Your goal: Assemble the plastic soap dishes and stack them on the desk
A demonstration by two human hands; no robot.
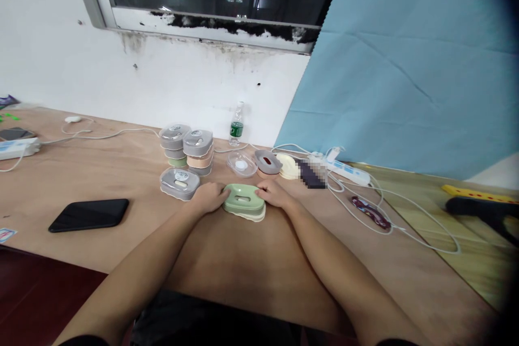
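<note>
A green oval plastic box (239,203) with a slot in its middle rests on the table before me, a cream-coloured layer showing beneath its front edge. My left hand (211,197) grips its left end, fingers bent against the rim. At the opposite end, my right hand (273,194) holds the rim with thumb and fingers. Close to my left hand lies a grey box (178,186) under a clear lid. Just beyond my right hand, a grey oval part (266,161) sits on an orange one, beside a clear lid (241,165) and cream-coloured parts (287,166).
Several lidded boxes (198,143) stand stacked behind my left hand. A water bottle (236,125) is by the wall. A black phone (89,214) lies left. Rightward are a power strip (348,172), loose white cables and a dark red wrapper (370,212).
</note>
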